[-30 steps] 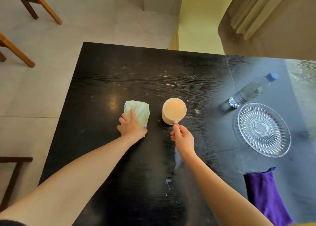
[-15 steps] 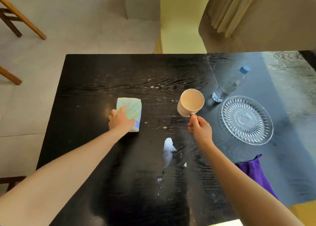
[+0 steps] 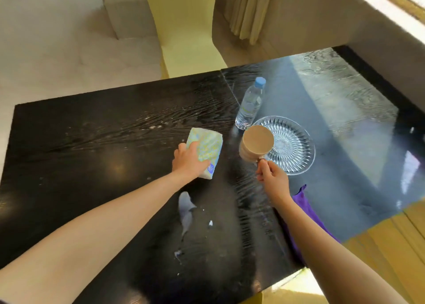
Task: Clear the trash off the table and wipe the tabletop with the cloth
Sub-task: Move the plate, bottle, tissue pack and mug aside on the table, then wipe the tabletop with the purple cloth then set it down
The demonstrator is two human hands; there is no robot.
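My left hand (image 3: pixel 187 162) grips a tissue pack (image 3: pixel 207 150) patterned in green and blue, in the middle of the black table (image 3: pixel 80 142). My right hand (image 3: pixel 271 176) holds a beige mug (image 3: pixel 256 146) by its handle, tilted and lifted beside a glass plate (image 3: pixel 296 142). A purple cloth (image 3: pixel 305 202) lies near the right front edge, partly hidden under my right forearm. A torn white scrap of paper (image 3: pixel 185 209) and small bits (image 3: pixel 210 223) lie on the tabletop between my arms.
A clear water bottle (image 3: pixel 250 103) with a blue cap lies just behind the plate. Crumbs dot the far middle of the table (image 3: pixel 151 126). Beyond the table are a yellow wall, curtains and a tiled floor.
Both hands have moved right: the mug has gone from the table's middle to the plate's edge and is lifted and tilted. The tissue pack has shifted right with my left hand.
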